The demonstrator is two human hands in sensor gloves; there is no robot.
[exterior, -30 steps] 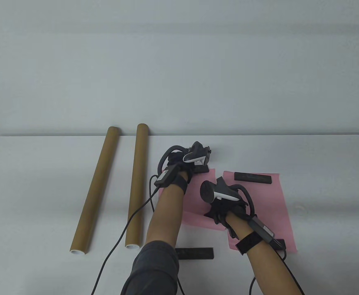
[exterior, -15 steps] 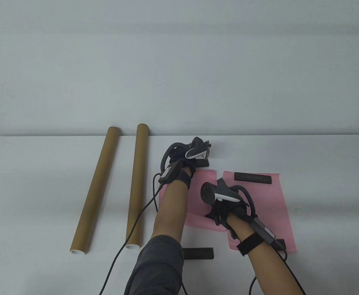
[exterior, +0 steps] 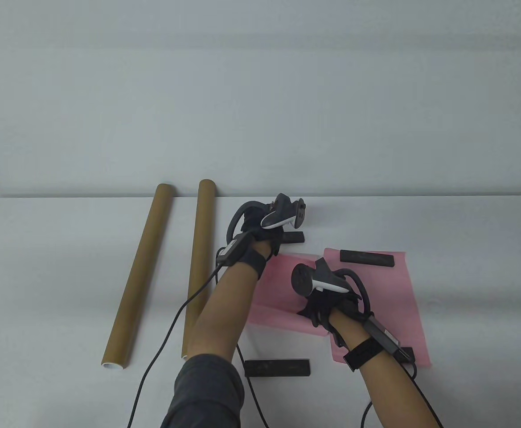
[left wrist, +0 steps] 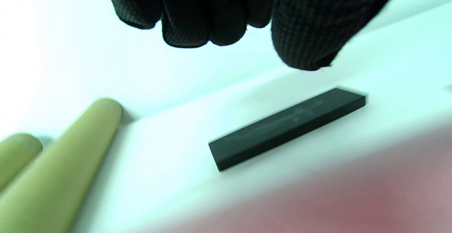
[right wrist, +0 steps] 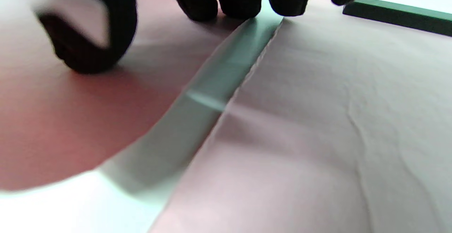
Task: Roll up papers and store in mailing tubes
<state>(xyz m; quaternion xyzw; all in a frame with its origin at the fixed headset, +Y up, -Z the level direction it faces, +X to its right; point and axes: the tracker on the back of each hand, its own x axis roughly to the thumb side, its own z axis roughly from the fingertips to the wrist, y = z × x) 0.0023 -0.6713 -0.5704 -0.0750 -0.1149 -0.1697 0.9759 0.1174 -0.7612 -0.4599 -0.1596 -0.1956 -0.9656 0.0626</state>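
1. L hand: fingers curled w/ nothing in them, hovering above the black bar, which lies flat on the table just below and ahead of the tips, not touching.
2. R hand: fingertips press down on the left pink sheet, thumb resting on it too; no pinch seen, so fingers roughly flat, holding it down rather than gripping.
3. Papers: 2 pink sheets, both unrolled. The right pink sheet lies just beside R fingertips across a narrow strip of bare table; a second black bar weighs its far edge, beyond the fingers.
4. Risk A: left sheet's near edge looks lifted off the table. If R hand lets go, sheet prob springs or slides; w/ its far weight off, nothing else pins it.
5. Risk B: roll started skewed → cone shape, won't fit tube bore. Cause: one hand only guiding.
6. Risk C: L forearm sits close to the nearer tube; a sweep back could nudge it so it rolls.
7. Risk D: third black bar lies on the wrist side of both hands; sheet dragged back may snag on it.
8. Containers: two mailing tubes, lying side by side, well left of L fingers. Near ends show white rims; can't tell contents, but neither sheet is rolled, so prob empty.
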